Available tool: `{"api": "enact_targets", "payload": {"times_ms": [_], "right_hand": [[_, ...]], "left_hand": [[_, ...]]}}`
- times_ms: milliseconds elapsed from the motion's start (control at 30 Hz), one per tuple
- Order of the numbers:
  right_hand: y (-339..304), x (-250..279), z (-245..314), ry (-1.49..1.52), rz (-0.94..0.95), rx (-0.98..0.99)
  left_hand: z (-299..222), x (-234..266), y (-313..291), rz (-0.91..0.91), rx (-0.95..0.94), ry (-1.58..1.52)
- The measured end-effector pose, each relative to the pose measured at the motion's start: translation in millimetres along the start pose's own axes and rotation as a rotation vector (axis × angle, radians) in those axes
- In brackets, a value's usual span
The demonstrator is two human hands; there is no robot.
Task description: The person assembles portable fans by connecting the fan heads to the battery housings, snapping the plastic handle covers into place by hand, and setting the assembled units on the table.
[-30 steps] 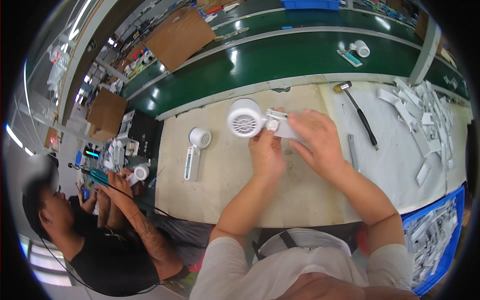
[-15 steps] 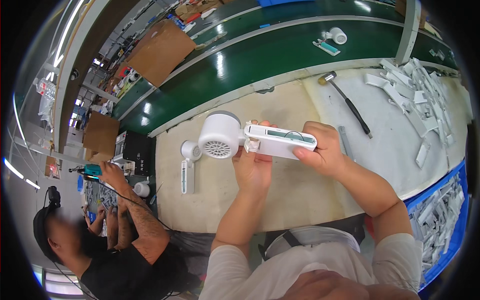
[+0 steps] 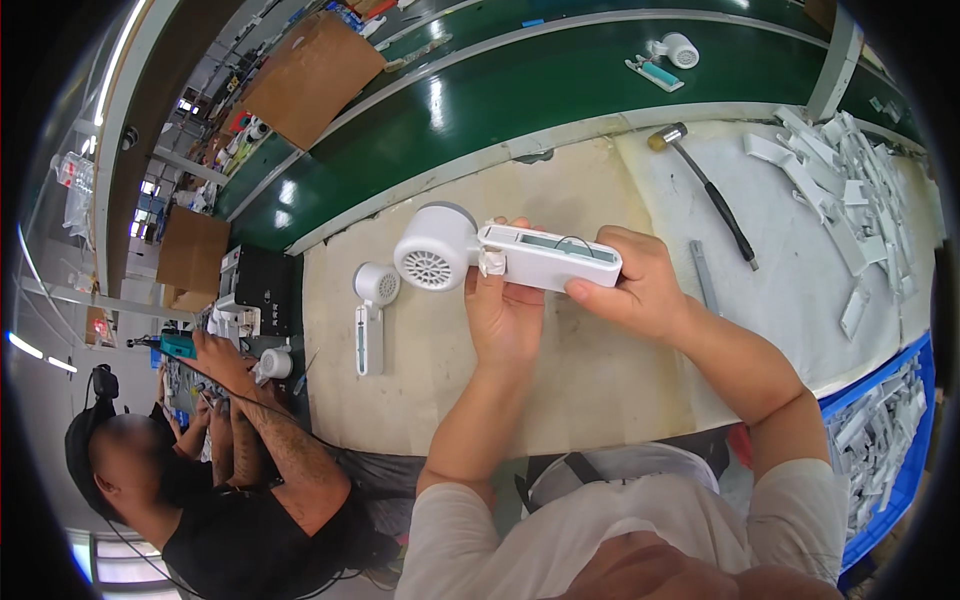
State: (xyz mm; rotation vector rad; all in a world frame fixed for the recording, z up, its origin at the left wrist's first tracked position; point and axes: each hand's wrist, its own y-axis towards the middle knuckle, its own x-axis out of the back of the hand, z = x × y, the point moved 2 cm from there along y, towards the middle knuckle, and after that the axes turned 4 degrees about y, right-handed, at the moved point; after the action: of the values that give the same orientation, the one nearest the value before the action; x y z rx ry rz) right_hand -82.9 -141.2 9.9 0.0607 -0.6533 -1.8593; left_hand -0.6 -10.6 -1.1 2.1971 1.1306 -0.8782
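Both my hands hold up a white hair-dryer-shaped device (image 3: 548, 270) with a round grilled head and a long handle. My left hand (image 3: 508, 315) is closed around the neck end of the handle, its thumb in front and some fingers hidden behind. White wrapping shows at that thumb. My right hand (image 3: 636, 277) grips the far end of the handle, thumb pressed on its lower side. A long slot in the handle's upper face shows a teal inside and a thin dark wire loop. To the left, a similar white device (image 3: 369, 338) lies on the worktop.
A hammer (image 3: 715, 205) and a flat grey bar (image 3: 704, 278) lie to the right, near piled white plastic parts (image 3: 850, 210). A blue bin (image 3: 835, 400) holds more parts. Beyond runs a green conveyor (image 3: 520, 100) carrying another device (image 3: 680, 50). A co-worker (image 3: 260, 500) at left holds a teal power tool (image 3: 178, 346).
The view has shifted slightly, so the worktop things appear a little displaced. Both hands still hold the device, slightly higher in the picture, with the same grip.
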Motion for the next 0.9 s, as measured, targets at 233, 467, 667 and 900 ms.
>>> {"api": "enact_targets", "payload": {"times_ms": [233, 467, 667, 900], "right_hand": [[-2.0, -7.0, -16.7, 0.103, 0.046, -0.216], [-3.0, -0.6, -4.7, 0.161, 0.019, -0.301], [-3.9, 1.5, 11.3, 0.171, 0.027, -0.319], [-5.7, 5.3, -4.8, -0.011, 0.004, -0.105]], "left_hand": [[13.1, 14.7, 8.9, -0.139, 0.049, 0.054], [9.1, 5.6, 4.9, -0.003, 0.02, 0.079], [10.4, 5.7, 6.4, 0.096, 0.05, -0.023], [12.9, 7.0, 6.4, 0.071, 0.075, 0.052]]}}
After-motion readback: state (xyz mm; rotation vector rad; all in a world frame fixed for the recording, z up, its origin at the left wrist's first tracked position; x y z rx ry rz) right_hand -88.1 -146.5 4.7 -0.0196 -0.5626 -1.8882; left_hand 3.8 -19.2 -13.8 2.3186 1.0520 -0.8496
